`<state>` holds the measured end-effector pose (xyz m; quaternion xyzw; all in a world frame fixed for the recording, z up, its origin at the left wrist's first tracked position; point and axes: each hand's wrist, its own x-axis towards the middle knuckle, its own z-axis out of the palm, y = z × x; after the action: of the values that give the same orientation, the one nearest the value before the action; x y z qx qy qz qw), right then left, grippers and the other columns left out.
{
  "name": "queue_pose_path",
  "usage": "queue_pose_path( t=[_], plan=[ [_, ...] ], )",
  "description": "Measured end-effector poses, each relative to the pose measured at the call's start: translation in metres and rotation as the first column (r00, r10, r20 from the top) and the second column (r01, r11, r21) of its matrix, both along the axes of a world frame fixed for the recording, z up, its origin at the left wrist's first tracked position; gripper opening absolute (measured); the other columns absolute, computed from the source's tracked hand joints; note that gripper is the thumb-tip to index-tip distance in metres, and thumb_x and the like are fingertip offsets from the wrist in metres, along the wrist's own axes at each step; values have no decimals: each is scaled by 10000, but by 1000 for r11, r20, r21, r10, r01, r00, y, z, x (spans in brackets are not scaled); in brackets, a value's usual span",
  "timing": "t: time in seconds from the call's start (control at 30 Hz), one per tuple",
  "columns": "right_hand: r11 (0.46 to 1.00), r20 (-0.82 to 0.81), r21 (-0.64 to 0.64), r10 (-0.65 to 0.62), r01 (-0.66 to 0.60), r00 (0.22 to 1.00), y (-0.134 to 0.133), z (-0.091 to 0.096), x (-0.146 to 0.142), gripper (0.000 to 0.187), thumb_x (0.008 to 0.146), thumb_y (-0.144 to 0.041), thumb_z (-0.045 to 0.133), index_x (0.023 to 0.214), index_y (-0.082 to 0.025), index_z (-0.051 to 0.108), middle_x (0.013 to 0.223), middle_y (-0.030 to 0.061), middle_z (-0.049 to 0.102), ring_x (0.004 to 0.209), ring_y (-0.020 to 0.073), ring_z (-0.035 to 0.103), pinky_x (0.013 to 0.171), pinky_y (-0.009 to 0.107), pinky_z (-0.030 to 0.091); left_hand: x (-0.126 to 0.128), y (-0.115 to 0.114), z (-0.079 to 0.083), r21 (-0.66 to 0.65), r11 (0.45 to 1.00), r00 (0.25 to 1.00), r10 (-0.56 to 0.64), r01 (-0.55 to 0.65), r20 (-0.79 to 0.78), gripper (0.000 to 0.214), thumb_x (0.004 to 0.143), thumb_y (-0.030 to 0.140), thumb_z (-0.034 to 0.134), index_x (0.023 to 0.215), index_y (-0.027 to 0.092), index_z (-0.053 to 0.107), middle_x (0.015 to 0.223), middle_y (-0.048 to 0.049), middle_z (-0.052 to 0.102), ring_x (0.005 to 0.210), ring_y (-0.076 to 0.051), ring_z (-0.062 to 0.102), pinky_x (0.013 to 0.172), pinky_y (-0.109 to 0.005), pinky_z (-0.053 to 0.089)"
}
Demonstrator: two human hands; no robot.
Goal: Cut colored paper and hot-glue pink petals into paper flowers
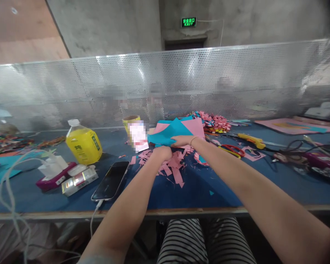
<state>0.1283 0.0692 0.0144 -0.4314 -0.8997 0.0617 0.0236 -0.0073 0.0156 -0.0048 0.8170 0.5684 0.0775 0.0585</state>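
Both my arms reach out over a blue table (214, 183). My left hand (161, 152) is curled closed at the near corner of a teal paper sheet (169, 134), gripping its edge as far as I can see. My right hand (183, 140) lies on that same sheet with fingers bent over its edge. Pink sheets (196, 126) lie under and beside the teal one. A heap of pink paper scraps (174, 167) sits just below my hands.
A yellow drink bottle (83, 144), tissue pack (53, 170), small box (79, 179) and a charging phone (111, 180) stand left. Red-handled scissors (232, 149), a yellow glue gun (250, 140), cables and paper flowers (214, 123) lie right. A perforated metal screen (181, 80) runs behind.
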Motion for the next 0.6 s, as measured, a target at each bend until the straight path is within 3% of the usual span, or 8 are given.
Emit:
queue_pose_path(
  t=[0.07,0.17,0.27,0.33,0.47,0.6],
  plan=[
    [999,-54,-2,36,-36,998,-2,9,17,469,803,-348,496,1231,-155,496,1313,87,466,1156,219,473,959,307,377,-3,-1,10,-40,999,1000,-7,6,-29,201,634,95,505,713,114,688,801,-159,678,757,-251,607,719,-320,442],
    [1000,-177,-2,12,-12,984,-18,19,42,414,823,-300,456,1199,-137,518,1269,104,506,1148,213,477,970,317,360,-10,-2,25,-32,999,1000,1,-1,-8,295,637,101,503,862,171,680,920,-98,672,801,-220,597,683,-273,425],
    [998,-250,-62,-23,7,968,-43,20,63,377,834,-302,428,1146,-129,550,1190,105,563,1071,199,529,927,310,395,-16,-6,36,-110,993,998,40,-46,-55,134,591,212,612,707,169,665,810,-80,668,694,-215,580,587,-269,392],
    [996,-226,-77,-55,38,973,-58,15,75,368,828,-302,430,1126,-133,563,1164,108,578,1037,205,544,899,319,411,-15,-10,40,-180,983,996,20,-35,-86,203,577,363,648,625,166,631,721,-76,649,629,-203,555,548,-268,365],
    [999,-182,-26,-35,30,983,-72,-3,99,412,758,-297,521,1141,-151,559,1191,108,555,1075,226,510,901,312,399,-1,-19,34,-86,996,999,-24,22,-23,479,616,607,532,769,161,617,802,-96,634,668,-201,543,554,-259,353],
    [991,-142,-90,86,-100,986,-72,-14,114,341,734,-245,519,1056,-191,615,1111,70,600,986,197,553,841,272,419,15,-21,21,34,996,988,-82,87,-135,538,642,611,494,868,138,614,925,-143,604,781,-245,539,585,-270,360]
  ],
)
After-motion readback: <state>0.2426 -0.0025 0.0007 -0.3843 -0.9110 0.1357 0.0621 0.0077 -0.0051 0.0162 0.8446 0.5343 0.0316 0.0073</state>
